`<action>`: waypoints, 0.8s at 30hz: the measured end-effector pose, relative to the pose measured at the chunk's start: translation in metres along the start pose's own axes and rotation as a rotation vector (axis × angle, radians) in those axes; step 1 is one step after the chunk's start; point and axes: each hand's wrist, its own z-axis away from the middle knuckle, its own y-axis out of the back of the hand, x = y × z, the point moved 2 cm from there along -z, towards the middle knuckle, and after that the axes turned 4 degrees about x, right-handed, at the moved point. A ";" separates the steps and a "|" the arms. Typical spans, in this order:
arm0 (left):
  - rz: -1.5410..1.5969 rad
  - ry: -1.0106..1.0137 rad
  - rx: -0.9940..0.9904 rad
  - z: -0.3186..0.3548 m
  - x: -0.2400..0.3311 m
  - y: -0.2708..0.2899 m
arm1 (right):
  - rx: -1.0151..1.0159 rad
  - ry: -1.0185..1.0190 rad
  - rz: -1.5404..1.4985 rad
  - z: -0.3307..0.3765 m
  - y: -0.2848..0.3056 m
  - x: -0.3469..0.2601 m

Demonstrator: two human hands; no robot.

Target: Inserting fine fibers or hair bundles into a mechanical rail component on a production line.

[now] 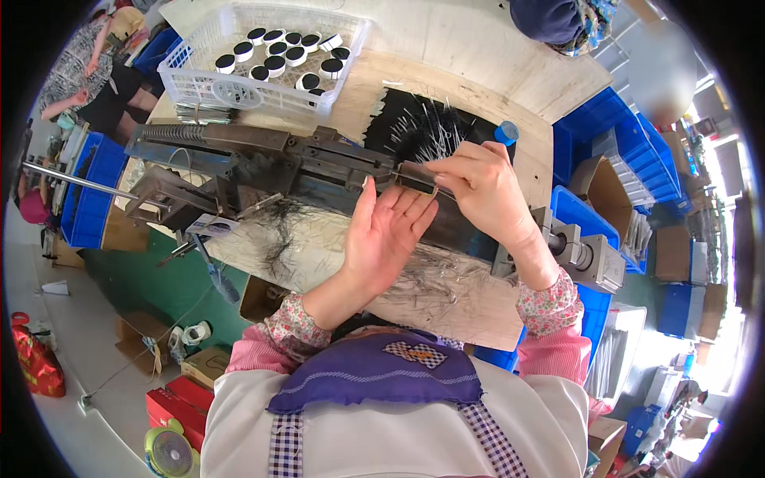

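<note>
Midway along the bench, at the long dark metal machine [327,159]: both bare hands, one on either side of a narrow gap. Left hand [381,231] palm up, fingers spread loosely and extended, fingertips close to the machine's near edge; whether they touch it, cannot tell. Right hand [482,187] to the right and slightly farther off, back of the hand upward, thumb and forefinger drawn narrow in a pinch over the machine's middle. Whatever lies between those tips is too small to make out.

Machine runs crosswise under and beyond both hands: coiled spring [179,133] at its left end, round metal shaft [570,247] at its right, beyond the right wrist.

Just past the right hand, on the far side of the machine: black mat [482,127] bearing a heap of thin pale rods with black bristles [430,131]. Blue cylinder [506,132] near the mat's right end, above the right knuckles.

Farther off, to the left: clear plastic basket [263,102], holding round white pieces with black tops [276,62]. Nearer the body, loose dark fibres [279,239] scattered on the wooden tabletop [319,271], left of the left hand.
</note>
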 end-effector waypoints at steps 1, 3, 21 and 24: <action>0.007 -0.002 -0.004 0.000 0.001 0.000 | -0.006 -0.023 -0.011 0.000 0.004 0.003; -0.016 0.022 0.015 0.001 0.000 0.000 | -0.011 -0.042 -0.021 0.002 0.009 0.008; -0.077 0.037 -0.033 -0.005 0.008 -0.001 | -0.036 0.024 0.085 0.002 0.009 -0.002; -0.043 0.055 -0.033 -0.006 0.010 0.000 | -0.041 0.029 0.088 0.003 0.011 -0.002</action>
